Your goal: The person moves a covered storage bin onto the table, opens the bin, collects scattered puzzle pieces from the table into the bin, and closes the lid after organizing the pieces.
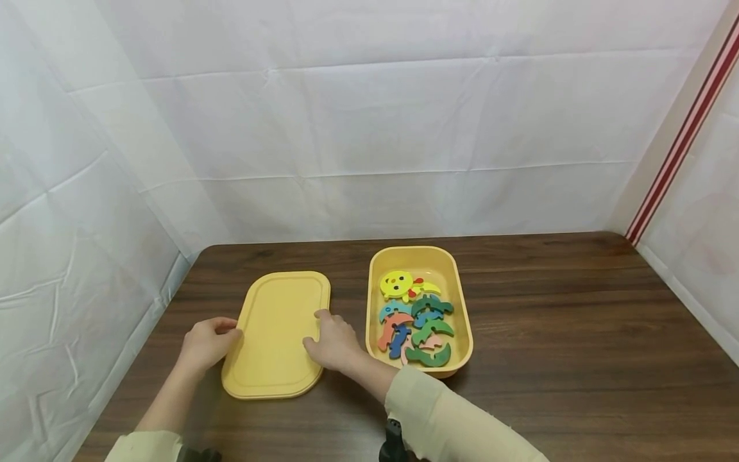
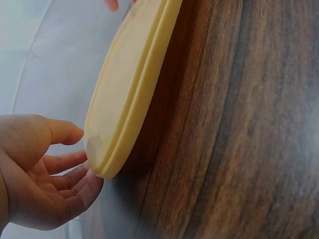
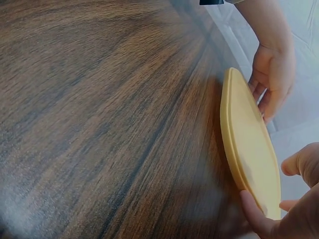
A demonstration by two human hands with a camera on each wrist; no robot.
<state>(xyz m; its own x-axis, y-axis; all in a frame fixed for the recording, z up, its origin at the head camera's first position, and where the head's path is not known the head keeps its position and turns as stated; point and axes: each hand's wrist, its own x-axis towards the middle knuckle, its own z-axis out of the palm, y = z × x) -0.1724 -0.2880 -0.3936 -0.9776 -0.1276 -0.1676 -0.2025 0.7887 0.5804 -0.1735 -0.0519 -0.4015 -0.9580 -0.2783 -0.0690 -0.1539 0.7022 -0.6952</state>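
A yellow lid [image 1: 277,333] with rounded corners lies on the dark wooden table between both hands. My left hand [image 1: 208,346] is at its left edge, and in the left wrist view the thumb and loosely bent fingers [image 2: 75,191] meet the rim without closing round it. On the opposite edge is my right hand [image 1: 337,343], its thumb and index finger spread apart. The right wrist view has one digit against the lid's rim [image 3: 232,144] and another raised off the surface.
Right of the lid stands a yellow tub [image 1: 464,321] of matching shape. Inside lie several colourful animal-shaped pieces [image 1: 430,330] and a round yellow piece with a face [image 1: 397,284]. White cloth [image 1: 346,128] hangs behind the wooden table [image 1: 577,333].
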